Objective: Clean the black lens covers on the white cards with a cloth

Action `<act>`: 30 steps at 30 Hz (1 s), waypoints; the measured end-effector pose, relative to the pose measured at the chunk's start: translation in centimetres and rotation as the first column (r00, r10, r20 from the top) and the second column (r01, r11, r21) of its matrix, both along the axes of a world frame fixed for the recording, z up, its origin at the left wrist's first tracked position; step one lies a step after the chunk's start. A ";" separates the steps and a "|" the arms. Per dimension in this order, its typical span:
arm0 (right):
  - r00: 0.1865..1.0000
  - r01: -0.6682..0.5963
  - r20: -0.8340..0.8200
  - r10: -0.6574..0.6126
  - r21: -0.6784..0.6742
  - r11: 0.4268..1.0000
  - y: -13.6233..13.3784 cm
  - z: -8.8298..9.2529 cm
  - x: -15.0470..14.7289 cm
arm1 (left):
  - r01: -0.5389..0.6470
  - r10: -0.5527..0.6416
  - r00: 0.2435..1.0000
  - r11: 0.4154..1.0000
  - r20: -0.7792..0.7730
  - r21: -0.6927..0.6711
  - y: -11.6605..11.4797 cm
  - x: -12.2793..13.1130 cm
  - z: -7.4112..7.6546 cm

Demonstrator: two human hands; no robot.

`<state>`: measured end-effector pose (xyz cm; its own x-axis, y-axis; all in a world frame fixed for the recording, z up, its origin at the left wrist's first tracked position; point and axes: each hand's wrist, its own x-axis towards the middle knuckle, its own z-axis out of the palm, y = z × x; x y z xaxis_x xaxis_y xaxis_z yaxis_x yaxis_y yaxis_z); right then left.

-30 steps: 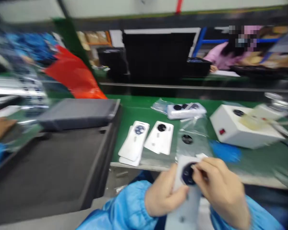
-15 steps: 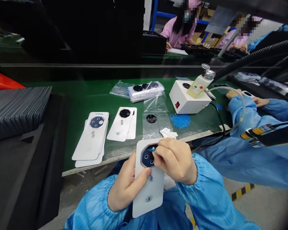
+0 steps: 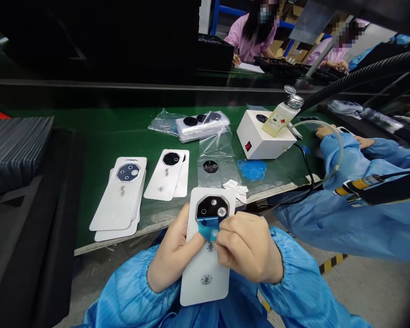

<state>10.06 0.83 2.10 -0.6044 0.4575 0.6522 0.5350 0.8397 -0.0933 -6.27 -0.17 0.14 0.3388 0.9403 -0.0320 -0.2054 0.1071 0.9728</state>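
Observation:
My left hand [image 3: 172, 255] grips a white phone back cover [image 3: 205, 280] by its left edge, thumb across the front. The cover tilts upright over my lap, with a dark octagonal camera lens plate [image 3: 212, 206] near its top. Between the thumb and fingers of my right hand [image 3: 248, 246] is a thin blue protective film [image 3: 207, 230], partly lifted from the plate and folded down over its lower part. On the bench lie a stack of white covers [image 3: 112, 209] at left and two more overlapping covers [image 3: 162, 182] beside it.
Clear bags with lens plates [image 3: 202, 127] lie behind. A white box [image 3: 264, 141] carries a pump bottle [image 3: 283, 118]; blue film scraps [image 3: 253, 169] and crumpled white tissue [image 3: 235, 190] are in front. Black trays [image 3: 17, 146] stand at left. A co-worker's blue sleeve [image 3: 341, 155] is at right.
My right hand has moved down the cover, drawing the blue film from the top of the lens plate to its lower edge. The plate's upper part now shows glossy black. The view has shifted slightly.

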 end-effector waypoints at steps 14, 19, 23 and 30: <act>0.734 -0.442 -0.677 -0.042 -0.524 0.728 0.7 -0.1 4.2 | -0.178 0.198 0.978 0.954 0.063 -0.243 -0.1 0.5 1.6; 0.588 0.034 -0.584 -0.559 -0.673 0.739 7.1 -3.3 8.3 | -0.190 0.214 0.973 0.958 0.092 -0.216 -1.1 1.0 2.8; 0.570 0.277 -0.448 -0.688 -0.684 0.675 10.6 -6.6 11.1 | -0.211 0.228 0.971 0.961 0.078 -0.176 -1.5 1.2 3.0; 0.598 0.629 -0.262 -0.758 -0.433 0.646 11.4 -9.8 12.8 | -0.136 0.168 0.980 0.959 0.111 -0.248 -1.1 1.7 2.8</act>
